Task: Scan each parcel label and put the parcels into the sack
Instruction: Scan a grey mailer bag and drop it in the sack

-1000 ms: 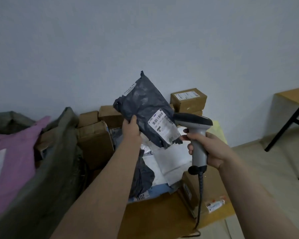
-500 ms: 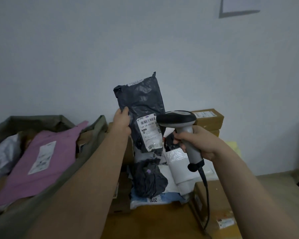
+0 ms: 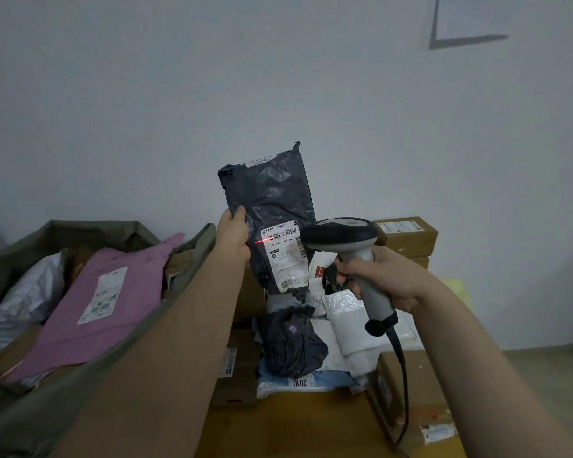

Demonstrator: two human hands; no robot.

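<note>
- Left hand: the left edge of the grey parcel is gripped, with the thumb laid on the front face and the fingers hidden behind it. The parcel is held upright in the air.
- Label: a white label is seen on the lower front of the parcel, just right of the left grip. A red scan line is cast across its upper left corner.
- Right hand: the handle of the scanner is enclosed by curled fingers. The scanner head is turned towards the label and lies just right of it; contact cannot be judged.
- Cable: it is hung from the handle base, below the right grip.
- Sack: an olive sack is shown open, left of and below the left grip. A pink parcel and a white parcel are contained in it.
- Mailers: a dark and white heap is spread on the table, below the held parcel.
- Boxes: brown boxes are stacked behind the right grip.
</note>
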